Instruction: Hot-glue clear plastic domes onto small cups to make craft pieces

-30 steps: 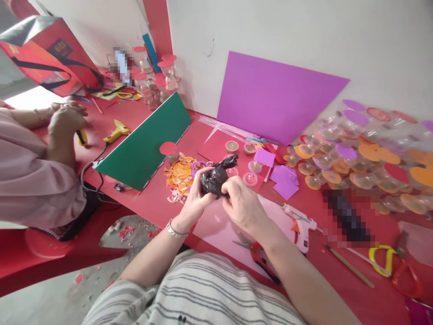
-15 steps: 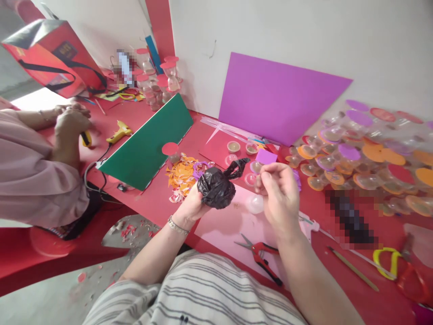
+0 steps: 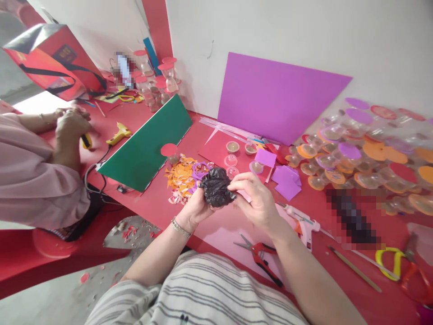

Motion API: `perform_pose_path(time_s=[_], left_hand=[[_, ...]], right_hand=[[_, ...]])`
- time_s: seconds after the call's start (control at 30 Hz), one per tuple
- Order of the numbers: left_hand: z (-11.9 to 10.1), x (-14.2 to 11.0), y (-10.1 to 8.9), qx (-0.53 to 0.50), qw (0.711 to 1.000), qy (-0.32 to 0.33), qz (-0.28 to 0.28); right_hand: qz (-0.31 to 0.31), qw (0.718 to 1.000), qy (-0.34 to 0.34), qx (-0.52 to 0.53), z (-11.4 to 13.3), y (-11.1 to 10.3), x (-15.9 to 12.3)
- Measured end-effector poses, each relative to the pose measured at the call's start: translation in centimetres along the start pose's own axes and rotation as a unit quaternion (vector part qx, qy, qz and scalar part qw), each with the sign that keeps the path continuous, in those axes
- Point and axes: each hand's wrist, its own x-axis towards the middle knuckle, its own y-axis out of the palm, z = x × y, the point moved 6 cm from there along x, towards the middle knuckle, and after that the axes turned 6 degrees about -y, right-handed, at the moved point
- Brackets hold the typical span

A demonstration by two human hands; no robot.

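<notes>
A crumpled black plastic bag [image 3: 216, 187], bunched into a rounded bundle, is held up over the table. My left hand [image 3: 195, 208] is closed round its left and lower side. From the right, my right hand [image 3: 255, 198] pinches the bag's gathered edge between thumb and fingers. Whatever the bag contains is hidden. Beneath my hands lies a pale pink sheet [image 3: 216, 239]. Red-handled scissors [image 3: 262, 259] rest on it with their blades apart. Beyond the bag are small clear plastic cups [image 3: 232, 147] and a purple paper square [image 3: 265, 158].
Orange and purple paper scraps [image 3: 182, 176] lie left of the bag, beside a standing green board [image 3: 149, 144]. Many cups with coloured discs [image 3: 338, 153] crowd the right. A white glue gun [image 3: 304, 225] lies nearer. At left, another person's hands [image 3: 72, 122] work near a yellow glue gun [image 3: 120, 133].
My right hand has moved left from beside the cups onto the bag and pinches it. The bag's loose twisted tail, which stuck out to the upper right, no longer shows.
</notes>
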Motion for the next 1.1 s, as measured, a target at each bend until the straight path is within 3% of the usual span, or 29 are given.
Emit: perform_pose_path(time_s=[0.2, 0.33, 0.47, 0.73, 0.93, 1.1], left_hand=[[0.5, 0.0, 0.3, 0.017, 0.998, -0.048, 0.023], [0.1, -0.3, 0.8, 0.014, 0.998, -0.051, 0.037], [-0.3, -0.4, 1.4, -0.017, 0.997, -0.031, 0.068], [0.5, 0.0, 1.6, -0.1, 0.991, -0.072, 0.057], [0.3, -0.1, 2.5, -0.084, 0.993, -0.034, 0.078], [-0.3, -0.5, 2.7, -0.066, 0.994, 0.007, 0.085]], right_hand=[[0.105, 0.994, 0.02, -0.016, -0.5, 0.2, 0.2], [0.135, 0.99, 0.031, -0.041, -0.8, 0.5, 0.1], [0.117, 0.992, 0.008, -0.049, -0.6, 0.8, 0.0], [0.071, 0.983, -0.068, -0.153, -0.3, 1.2, -0.5], [0.002, 0.963, -0.118, -0.244, 0.4, 1.0, -0.6], [-0.01, 0.955, -0.121, -0.27, 0.5, 1.3, -0.8]])
